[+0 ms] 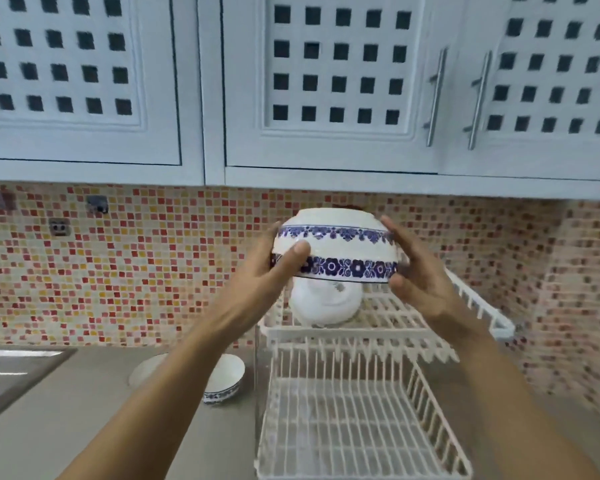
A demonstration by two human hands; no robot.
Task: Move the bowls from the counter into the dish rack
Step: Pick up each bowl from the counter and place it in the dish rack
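A white bowl with blue floral bands (336, 245) is held upside down in the air between both hands, above the upper tier of the white wire dish rack (361, 403). The left hand (257, 282) is pressed to the bowl's left side, its thumb laid across the lower blue band near the rim and its fingers curled behind the wall. The right hand (418, 275) is set against the right side, its fingers spread along the curve and its thumb near the rim. Each grip is opened wide and closed only as far as the bowl's wall allows, so that the bowl is clamped between the two palms. Just beneath it, on the rack's upper tier, a plain white bowl (324, 303) is seen lying inverted. On the bench (84, 410), left of the rack, a smaller blue-banded bowl (224, 377) is seen tilted, with a white plate (146, 370) beside it, partly hidden by the left forearm. The rack's lower tier is seen in front.
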